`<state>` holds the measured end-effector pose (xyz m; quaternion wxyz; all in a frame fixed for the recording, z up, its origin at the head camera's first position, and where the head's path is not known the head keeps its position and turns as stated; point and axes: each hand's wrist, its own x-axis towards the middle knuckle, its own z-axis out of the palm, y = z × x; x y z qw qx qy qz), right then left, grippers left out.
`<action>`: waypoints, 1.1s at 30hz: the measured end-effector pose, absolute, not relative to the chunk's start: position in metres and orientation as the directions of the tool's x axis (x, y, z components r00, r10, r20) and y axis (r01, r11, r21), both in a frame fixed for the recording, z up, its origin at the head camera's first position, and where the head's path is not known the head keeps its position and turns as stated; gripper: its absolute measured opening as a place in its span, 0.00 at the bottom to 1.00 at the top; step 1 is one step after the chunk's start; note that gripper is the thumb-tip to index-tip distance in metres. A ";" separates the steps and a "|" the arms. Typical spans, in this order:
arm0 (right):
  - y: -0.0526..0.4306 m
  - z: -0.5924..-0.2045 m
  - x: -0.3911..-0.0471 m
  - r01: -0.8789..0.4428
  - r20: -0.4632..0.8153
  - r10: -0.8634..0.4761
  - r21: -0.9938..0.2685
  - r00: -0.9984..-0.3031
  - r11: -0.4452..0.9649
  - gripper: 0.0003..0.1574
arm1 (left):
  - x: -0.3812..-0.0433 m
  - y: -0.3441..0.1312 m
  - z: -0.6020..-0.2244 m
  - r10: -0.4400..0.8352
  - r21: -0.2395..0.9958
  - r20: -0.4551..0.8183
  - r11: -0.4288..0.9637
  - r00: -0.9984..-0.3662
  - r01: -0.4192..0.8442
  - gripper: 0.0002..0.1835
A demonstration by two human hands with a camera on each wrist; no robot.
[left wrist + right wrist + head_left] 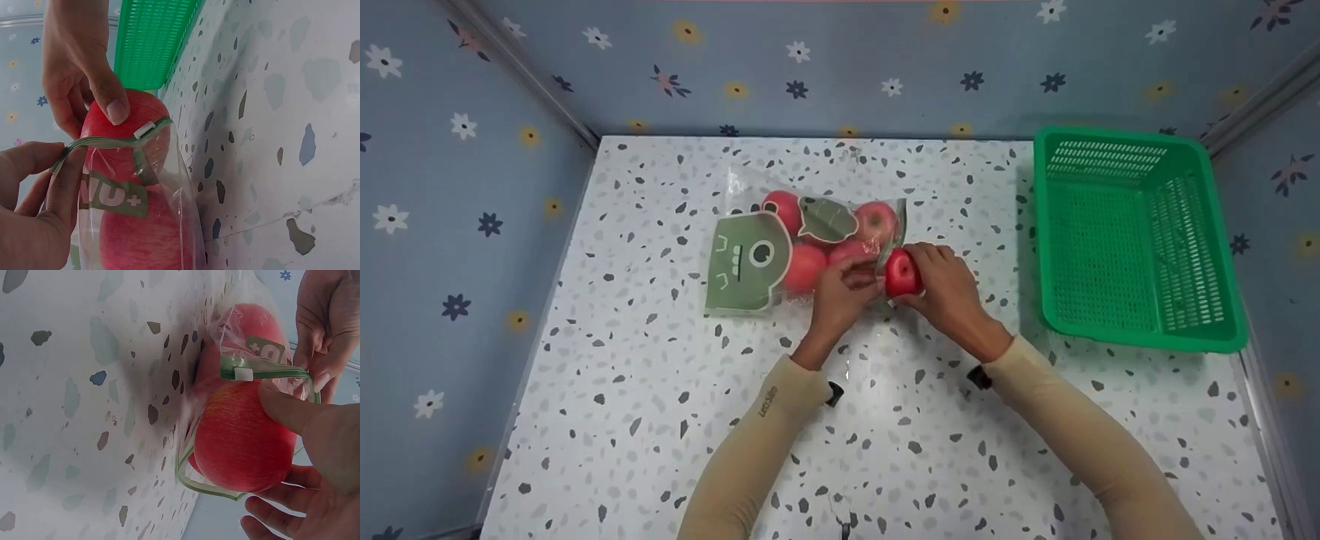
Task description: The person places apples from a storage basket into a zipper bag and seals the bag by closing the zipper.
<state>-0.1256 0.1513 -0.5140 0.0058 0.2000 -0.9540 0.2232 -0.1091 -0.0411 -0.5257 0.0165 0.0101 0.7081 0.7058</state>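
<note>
A clear zip bag [746, 259] with a green monster print lies flat, holding several red apples [802, 268]. At its right end, my right hand [952, 289] grips another red apple [901, 274], thumb on one side and fingers around the other. This apple [244, 439] sits in the bag's mouth, with green zip edges on either side in the right wrist view. My left hand [840, 296] pinches one zip edge [84, 142] between thumb and fingers. A white slider [144, 130] rests on that edge, close to the right thumb.
A green plastic basket [1140, 337] with slotted sides stands at the right of the speckled white table [885, 435]. Flower-patterned panels [847, 67] enclose the table at the back and on both sides.
</note>
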 end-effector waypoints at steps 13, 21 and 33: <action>0.150 -0.516 -0.127 -0.363 0.078 -0.369 -0.443 -0.926 0.819 0.49 | -0.110 -0.038 -0.527 -0.007 1.000 -0.009 -0.030 -1.000 -0.009 0.20; 0.149 -0.523 -0.131 -0.368 0.088 -0.372 -0.466 -0.924 0.804 0.49 | -0.109 -0.037 -0.528 -0.017 0.999 -0.012 -0.049 -1.000 -0.011 0.20; 0.147 -0.526 -0.140 -0.350 0.048 -0.385 -0.530 -0.922 0.772 0.47 | -0.108 -0.035 -0.531 -0.048 0.997 0.043 -0.062 -0.998 0.046 0.18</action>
